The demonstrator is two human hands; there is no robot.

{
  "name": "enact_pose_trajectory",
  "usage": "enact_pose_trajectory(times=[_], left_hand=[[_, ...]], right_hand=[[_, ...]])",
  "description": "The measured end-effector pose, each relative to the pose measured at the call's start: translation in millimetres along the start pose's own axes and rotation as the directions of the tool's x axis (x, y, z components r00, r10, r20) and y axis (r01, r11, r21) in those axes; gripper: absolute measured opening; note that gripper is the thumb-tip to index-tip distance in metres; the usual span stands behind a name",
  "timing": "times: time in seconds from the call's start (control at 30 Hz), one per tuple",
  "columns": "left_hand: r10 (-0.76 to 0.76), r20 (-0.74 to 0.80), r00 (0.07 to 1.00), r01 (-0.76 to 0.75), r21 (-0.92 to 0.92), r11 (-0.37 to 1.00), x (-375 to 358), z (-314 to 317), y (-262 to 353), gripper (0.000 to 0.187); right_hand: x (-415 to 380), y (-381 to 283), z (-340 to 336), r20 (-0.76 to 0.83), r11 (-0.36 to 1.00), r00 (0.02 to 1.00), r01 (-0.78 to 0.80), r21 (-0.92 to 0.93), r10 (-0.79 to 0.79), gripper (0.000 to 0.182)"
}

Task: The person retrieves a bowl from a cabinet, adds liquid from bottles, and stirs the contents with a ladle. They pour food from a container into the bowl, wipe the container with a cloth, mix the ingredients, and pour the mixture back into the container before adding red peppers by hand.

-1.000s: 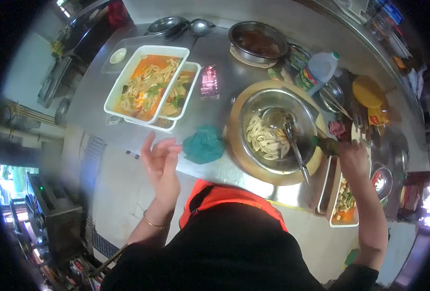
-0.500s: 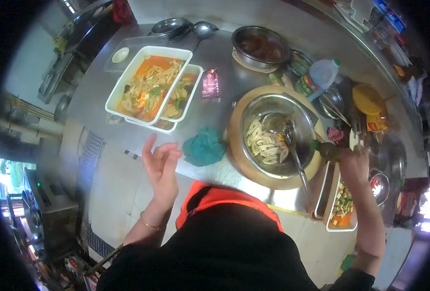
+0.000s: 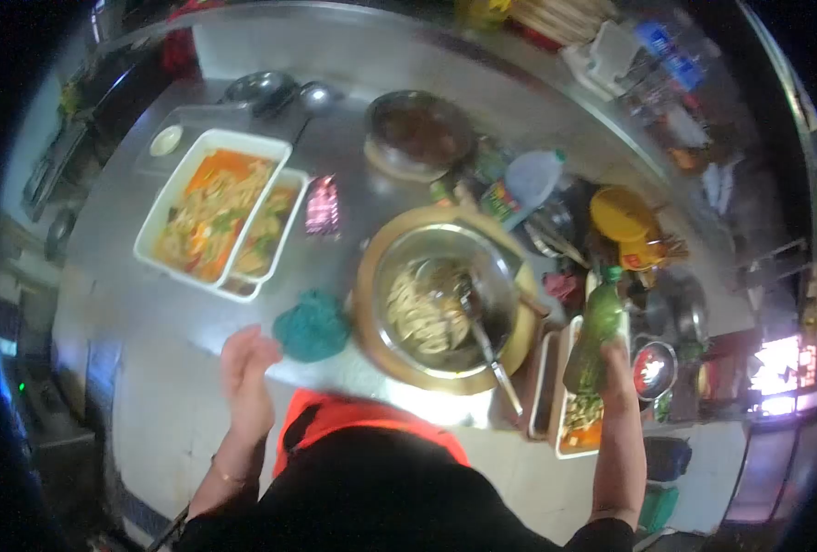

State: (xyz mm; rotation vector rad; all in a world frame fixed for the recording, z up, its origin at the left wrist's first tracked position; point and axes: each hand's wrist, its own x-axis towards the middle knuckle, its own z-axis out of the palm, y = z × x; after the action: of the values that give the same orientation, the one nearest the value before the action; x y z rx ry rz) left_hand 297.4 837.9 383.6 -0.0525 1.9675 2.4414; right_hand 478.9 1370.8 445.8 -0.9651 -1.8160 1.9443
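My right hand [image 3: 618,368] is wrapped round a green bottle [image 3: 599,322], held upright above the long white tray [image 3: 574,450] of chopped food. My left hand [image 3: 249,368] hangs just left of a crumpled teal cloth or bag [image 3: 312,327], blurred, its fingers apart and holding nothing. Between the hands, a steel bowl [image 3: 496,276] rests on a round wooden board [image 3: 369,313]. Pale sliced pieces [image 3: 427,317] lie in the bowl, with a ladle [image 3: 488,354] leaning on its rim.
Two white trays [image 3: 162,216] of food in orange liquid overlap at the left, beside a pink packet [image 3: 323,205]. Behind stands a pot [image 3: 417,133] of dark contents. A large plastic jug [image 3: 526,184] and a yellow lid [image 3: 623,213] are at the right.
The view has turned, so the counter appears farther left. The green bottle in my right hand has gone from lying tilted to upright. My left hand's fingers look closer together.
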Motion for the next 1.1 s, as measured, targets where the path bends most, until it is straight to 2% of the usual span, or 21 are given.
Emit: enact_pose_trajectory(times=[0.03, 0.07, 0.1, 0.17, 0.2, 0.23, 0.3, 0.37, 0.47, 0.57, 0.63, 0.67, 0.7, 0.73, 0.77, 0.8, 0.87, 0.9, 0.97, 1.0, 1.1], left_hand=[[-0.045, 0.063, 0.997, 0.048, -0.054, 0.997, 1.6, 0.6, -1.1, 0.024], [-0.087, 0.129, 0.988, 0.1, -0.091, 0.991, 3.2, -1.2, -0.8, 0.022], [-0.129, 0.194, 0.973, 0.153, -0.113, 0.982, 6.5, -2.0, 0.4, 0.02], [-0.19, 0.24, 0.952, 0.219, -0.102, 0.97, 10.5, 8.6, -0.6, 0.02], [-0.229, 0.26, 0.938, 0.26, -0.09, 0.962, 11.9, 12.2, -2.4, 0.02], [-0.301, 0.333, 0.894, 0.326, -0.02, 0.945, 15.4, 10.6, -4.0, 0.021], [-0.449, 0.444, 0.775, 0.441, 0.129, 0.888, 21.6, 6.8, -11.3, 0.023], [-0.508, 0.512, 0.692, 0.531, 0.116, 0.84, 28.9, 5.5, -25.5, 0.029], [-0.594, 0.526, 0.609, 0.658, 0.083, 0.748, 28.5, 19.9, -34.7, 0.037], [-0.688, 0.585, 0.429, 0.814, 0.08, 0.575, 47.2, 33.3, -55.3, 0.05], [-0.704, 0.624, 0.338, 0.864, 0.091, 0.496, 55.1, 48.2, -70.0, 0.061], [-0.708, 0.632, 0.314, 0.881, 0.084, 0.466, 58.2, 58.0, -70.0, 0.069], [-0.696, 0.63, 0.345, 0.84, 0.124, 0.528, 55.0, 68.5, -78.7, 0.063], [-0.683, 0.627, 0.375, 0.794, 0.163, 0.586, 51.8, 79.1, -87.4, 0.057], [-0.832, 0.493, 0.256, 0.935, 0.094, 0.343, 52.2, 97.8, -84.0, 0.046], [-0.848, 0.484, 0.215, 0.947, 0.109, 0.302, 53.2, 103.7, -86.5, 0.045], [-0.866, 0.484, 0.124, 0.964, 0.147, 0.22, 48.2, 120.1, -93.3, 0.043], [-0.88, 0.458, 0.13, 0.966, 0.143, 0.217, 43.1, 129.5, -96.1, 0.043], [-0.91, 0.383, 0.161, 0.967, 0.125, 0.223, 33.2, 138.2, -95.5, 0.044], [-0.919, 0.311, 0.243, 0.95, 0.114, 0.29, 27.2, 145.7, -90.3, 0.045], [-0.884, 0.258, 0.391, 0.894, 0.122, 0.431, 17.9, 155.5, -97.0, 0.044]], right_hand=[[9.0, -9.6, -7.7, -0.084, 0.98, 0.996, 0.039, 0.196, -0.023, 0.065], [-2.1, -65.3, 27.0, -0.291, 0.972, 0.939, 0.218, 0.085, -0.185, 0.064], [-11.7, -121.9, 66.3, -0.227, 0.902, 0.91, 0.39, 0.183, -0.347, 0.063], [20.5, -198.0, 71.5, -0.286, 0.813, 0.834, 0.537, 0.226, -0.471, 0.05], [44.6, -229.1, 74.1, -0.212, 0.732, 0.749, 0.661, 0.166, -0.628, 0.045], [66.5, -256.8, 84.5, -0.199, 0.685, 0.679, 0.727, 0.047, -0.706, 0.044], [105.5, -288.2, 113.4, -0.312, 0.699, 0.634, 0.691, -0.183, -0.708, 0.046], [133.9, -292.6, 145.9, -0.332, 0.711, 0.629, 0.634, -0.304, -0.703, 0.046], [161.3, -279.8, 158.9, -0.297, 0.594, 0.515, 0.67, -0.445, -0.804, 0.052], [175.1, -251.0, 122.1, -0.166, 0.382, 0.359, 0.696, -0.609, -0.919, 0.063], [108.2, -198.7, 167.7, -0.07, 0.216, 0.225, 0.727, -0.652, -0.972, 0.055], [81.0, -164.3, 171.7, -0.05, 0.289, 0.356, 0.659, -0.695, -0.933, 0.048], [66.9, -125.8, 122.4, 0.28, 0.03, 0.546, 0.491, -0.871, -0.79, 0.044], [33.1, -77.8, 131.6, 0.368, 0.054, 0.682, 0.513, -0.857, -0.632, 0.046], [3.6, -48.9, 146.7, 0.363, 0.079, 0.828, 0.435, -0.897, -0.428, 0.055], [-25.8, -19.9, 161.8, 0.336, 0.06, 0.921, 0.353, -0.934, -0.196, 0.065], [-64.4, 35.5, 164.7, 0.154, 0.155, 0.986, 0.143, -0.978, 0.061, 0.086], [-76.8, 44.7, 166.3, 0.2, 0.085, 0.975, 0.192, -0.978, 0.1, 0.091], [-84.3, 70.5, 158.1, 0.188, 0.038, 0.979, 0.186, -0.982, 0.074, 0.094], [-83.3, 77.1, 155.8, 0.143, 0.066, 0.989, 0.14, -0.988, 0.041, 0.084], [-74.6, 80.9, 145.4, 0.194, 0.225, 0.981, 0.187, -0.956, 0.012, 0.063]])
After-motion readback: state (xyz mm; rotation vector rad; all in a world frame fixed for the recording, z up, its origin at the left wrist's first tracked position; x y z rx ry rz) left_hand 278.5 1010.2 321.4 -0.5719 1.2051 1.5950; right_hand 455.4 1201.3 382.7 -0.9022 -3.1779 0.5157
